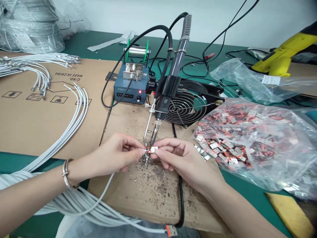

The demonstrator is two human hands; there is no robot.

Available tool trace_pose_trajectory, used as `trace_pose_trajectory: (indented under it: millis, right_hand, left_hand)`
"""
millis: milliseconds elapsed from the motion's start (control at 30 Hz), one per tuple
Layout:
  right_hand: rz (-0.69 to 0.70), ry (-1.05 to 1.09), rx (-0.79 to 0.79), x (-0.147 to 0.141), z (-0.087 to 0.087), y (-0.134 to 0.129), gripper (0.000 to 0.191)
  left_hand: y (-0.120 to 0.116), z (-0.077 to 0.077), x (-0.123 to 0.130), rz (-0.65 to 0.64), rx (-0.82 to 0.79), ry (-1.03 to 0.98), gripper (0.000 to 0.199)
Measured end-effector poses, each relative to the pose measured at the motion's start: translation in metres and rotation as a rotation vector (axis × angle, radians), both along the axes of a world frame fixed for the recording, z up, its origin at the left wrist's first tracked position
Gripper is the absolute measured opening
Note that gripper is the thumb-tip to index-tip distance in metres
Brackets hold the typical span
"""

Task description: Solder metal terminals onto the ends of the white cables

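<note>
My left hand (123, 152) pinches the end of a white cable (106, 191), which runs down from below the hand. In my right hand (177, 152) is a small metal USB connector (154, 149) with orange at its inner side. Cable end and connector meet under the tip of a soldering iron (157, 124), clamped upright and slightly tilted. Beside the iron's tip, a thin bent metal feed tube (148, 127) comes down. Solder bits lie on the cardboard (138, 198) beneath.
Behind stand a blue solder feeder (126, 87) with a wire spool (137, 50) and a black fan (188, 105). A plastic bag of connectors (235, 138) lies right. Cable bundles (71, 132) lie left; a yellow sponge (289, 213) lies lower right.
</note>
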State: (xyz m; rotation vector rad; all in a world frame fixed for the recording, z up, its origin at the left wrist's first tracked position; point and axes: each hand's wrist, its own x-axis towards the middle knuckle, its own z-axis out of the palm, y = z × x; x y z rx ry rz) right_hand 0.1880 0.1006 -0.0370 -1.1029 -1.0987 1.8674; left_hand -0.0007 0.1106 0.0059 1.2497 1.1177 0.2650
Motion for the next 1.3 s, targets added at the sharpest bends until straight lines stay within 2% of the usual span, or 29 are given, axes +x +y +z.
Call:
trace_pose_trajectory:
  millis: [500,833,1300]
  right_hand:
    - [-0.008,-0.023,0.005,-0.0035,0.0045,-0.0004,0.022]
    - [0.006,0.001,-0.024,0.0006,0.0035,0.0000,0.022]
    - [0.011,-0.021,-0.007,-0.0004,0.0041,-0.0008,0.023]
  left_hand:
    - [-0.0005,0.0009,-0.0002,-0.012,-0.002,0.061,0.027]
    - [-0.0005,-0.0008,-0.0005,-0.005,0.008,0.012,0.027]
    - [-0.0026,-0.0010,0.0016,-0.007,-0.001,0.048,0.030]
